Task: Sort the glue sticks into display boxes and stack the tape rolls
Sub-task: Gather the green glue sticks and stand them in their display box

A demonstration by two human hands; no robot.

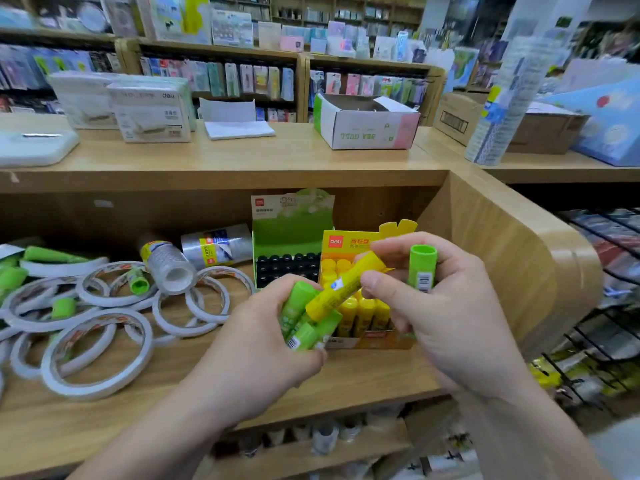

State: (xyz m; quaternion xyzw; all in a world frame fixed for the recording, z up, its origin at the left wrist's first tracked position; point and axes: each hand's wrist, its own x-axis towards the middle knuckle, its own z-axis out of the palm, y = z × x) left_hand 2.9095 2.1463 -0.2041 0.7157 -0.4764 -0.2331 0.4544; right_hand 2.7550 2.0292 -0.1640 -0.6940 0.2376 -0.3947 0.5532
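Right hand, clasping one green stick, pinches the slanted yellow glue stick just above its yellow display box; left hand grips green sticks.

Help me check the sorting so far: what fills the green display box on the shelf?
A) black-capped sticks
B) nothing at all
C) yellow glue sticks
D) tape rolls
A: rows of black caps show inside the green display box; the yellow sticks stand in the yellow box beside it, and the tape rolls lie loose on the shelf.
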